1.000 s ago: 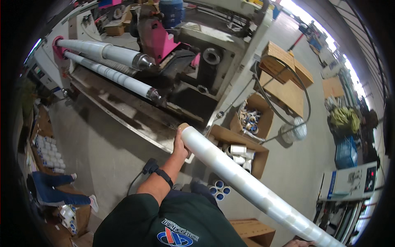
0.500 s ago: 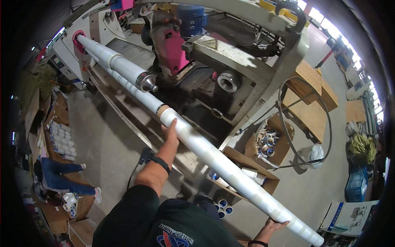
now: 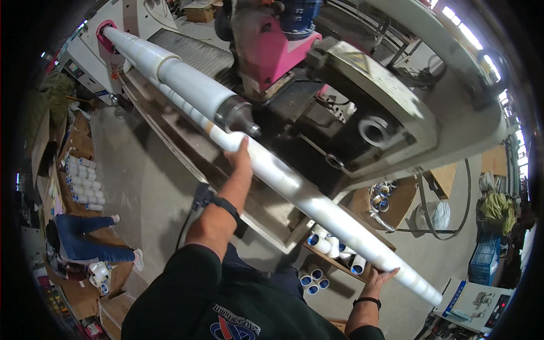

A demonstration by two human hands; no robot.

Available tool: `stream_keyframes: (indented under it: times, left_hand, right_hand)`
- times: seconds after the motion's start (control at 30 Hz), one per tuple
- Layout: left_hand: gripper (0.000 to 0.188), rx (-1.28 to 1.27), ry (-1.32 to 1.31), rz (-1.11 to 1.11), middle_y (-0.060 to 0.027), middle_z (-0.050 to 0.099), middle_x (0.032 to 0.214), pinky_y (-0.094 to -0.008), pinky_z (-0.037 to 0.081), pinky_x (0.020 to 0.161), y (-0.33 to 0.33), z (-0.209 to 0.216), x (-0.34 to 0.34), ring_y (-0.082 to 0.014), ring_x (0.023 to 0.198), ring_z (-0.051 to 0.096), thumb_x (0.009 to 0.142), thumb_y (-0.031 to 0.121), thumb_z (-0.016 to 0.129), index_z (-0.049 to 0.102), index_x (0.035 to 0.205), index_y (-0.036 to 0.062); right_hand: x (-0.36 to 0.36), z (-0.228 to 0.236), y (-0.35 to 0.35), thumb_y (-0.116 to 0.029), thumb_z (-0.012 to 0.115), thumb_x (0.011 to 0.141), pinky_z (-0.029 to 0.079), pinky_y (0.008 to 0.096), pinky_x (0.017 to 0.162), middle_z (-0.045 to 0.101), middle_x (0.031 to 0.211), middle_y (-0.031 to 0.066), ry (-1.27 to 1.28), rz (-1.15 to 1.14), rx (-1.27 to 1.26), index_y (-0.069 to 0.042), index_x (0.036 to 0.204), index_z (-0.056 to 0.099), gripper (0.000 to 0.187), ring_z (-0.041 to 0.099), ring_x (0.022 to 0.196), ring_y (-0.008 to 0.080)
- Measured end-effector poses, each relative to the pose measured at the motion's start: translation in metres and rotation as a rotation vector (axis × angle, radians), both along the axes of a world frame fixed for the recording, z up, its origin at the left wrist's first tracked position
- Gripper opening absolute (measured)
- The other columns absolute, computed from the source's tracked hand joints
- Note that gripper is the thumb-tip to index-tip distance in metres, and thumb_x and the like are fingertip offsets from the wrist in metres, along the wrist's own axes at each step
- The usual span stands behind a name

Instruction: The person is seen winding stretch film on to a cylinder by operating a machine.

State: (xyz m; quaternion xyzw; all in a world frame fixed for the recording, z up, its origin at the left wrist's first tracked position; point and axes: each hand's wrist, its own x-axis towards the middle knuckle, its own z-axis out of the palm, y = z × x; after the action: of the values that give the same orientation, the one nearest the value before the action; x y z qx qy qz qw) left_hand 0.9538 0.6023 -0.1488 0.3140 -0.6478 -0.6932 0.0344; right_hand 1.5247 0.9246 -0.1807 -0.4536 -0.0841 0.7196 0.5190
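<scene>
A long white roll (image 3: 317, 205) slants from beside the machine down to the lower right. Near its upper end my left hand (image 3: 241, 157) grips it, thumb on top. My right hand (image 3: 381, 281) holds it from below close to its lower end, the fingers partly hidden. A second, white-covered shaft (image 3: 195, 85) runs out of the machine, ending in a tapered metal tip (image 3: 241, 118) just above my left hand. Beneath that shaft lies a slimmer white tube (image 3: 178, 102); a tan band (image 3: 209, 127) shows where it meets the roll I hold.
The pale machine frame (image 3: 391, 85) and a pink machine part (image 3: 269, 54) stand beyond. Below the roll, a cardboard box (image 3: 354, 269) holds several white rolls. On the left, a person's legs in jeans (image 3: 93, 241) show near stacked rolls (image 3: 85, 184).
My view has shifted nearer the machine. The metal shaft tip now appears right beside the upper end of the held roll, and my right hand is higher in view. Both hands keep their hold.
</scene>
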Motion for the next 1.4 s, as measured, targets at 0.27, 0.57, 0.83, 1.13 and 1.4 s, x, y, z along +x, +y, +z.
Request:
stream_keyframes:
  times: [0.27, 0.57, 0.83, 1.13, 1.4]
  left_hand:
    - [0.049, 0.617, -0.148, -0.499, -0.0033, 0.056, 0.09, -0.0299, 0.045, 0.052, -0.17, -0.018, -0.09, -0.0155, 0.077, 0.058, 0.085, 0.047, 0.062, 0.046, 0.12, 0.0169]
    - [0.046, 0.061, -0.578, -0.58, -0.0111, 0.061, 0.102, -0.0311, 0.051, 0.057, -0.495, -0.076, -0.016, -0.0207, 0.07, 0.063, 0.084, 0.021, 0.066, 0.05, 0.124, 0.0052]
    - [0.036, 0.155, -0.51, -0.15, -0.0082, 0.058, 0.083, -0.0329, 0.048, 0.048, -0.621, -0.089, -0.044, -0.02, 0.059, 0.059, 0.086, 0.013, 0.062, 0.05, 0.117, -0.0001]
    - [0.049, 0.155, -0.367, -0.333, -0.0091, 0.056, 0.084, -0.0305, 0.045, 0.052, -0.62, -0.008, -0.156, -0.0176, 0.063, 0.058, 0.084, 0.015, 0.065, 0.044, 0.123, -0.0046]
    - [0.048, 0.144, -0.304, -0.36, -0.0096, 0.057, 0.086, -0.0299, 0.045, 0.053, -0.659, -0.012, -0.25, -0.0156, 0.063, 0.057, 0.086, 0.011, 0.063, 0.042, 0.125, -0.0069]
  right_hand:
    - [-0.29, 0.022, -0.197, -0.059, 0.044, 0.089, 0.036, 0.0526, 0.102, 0.048, 0.133, 0.0113, 0.062, 0.088, -0.09, -0.01, 0.133, 0.043, 0.065, 0.047, 0.12, 0.0329]
    - [-0.538, 0.121, -0.391, -0.018, 0.078, 0.07, 0.041, 0.0386, 0.098, 0.058, 0.118, 0.0145, -0.874, 1.523, 1.484, -0.007, 0.123, 0.052, 0.059, 0.052, 0.115, 0.0328]
    - [-0.592, 0.136, -0.344, -0.024, 0.083, 0.049, 0.044, 0.0452, 0.092, 0.053, 0.117, 0.0204, -1.725, 1.566, 1.453, -0.004, 0.127, 0.042, 0.09, 0.052, 0.108, 0.0386]
    - [-0.776, 0.139, -0.437, -0.032, 0.083, 0.051, 0.04, 0.0461, 0.098, 0.05, 0.127, 0.0244, -1.453, 1.797, 1.273, -0.004, 0.133, 0.038, 0.098, 0.048, 0.118, 0.0405]
    - [-0.931, 0.164, -0.534, -0.034, 0.084, 0.053, 0.034, 0.0417, 0.105, 0.041, 0.136, 0.0234, -1.29, 1.75, 1.404, -0.005, 0.138, 0.034, 0.103, 0.039, 0.127, 0.0381]
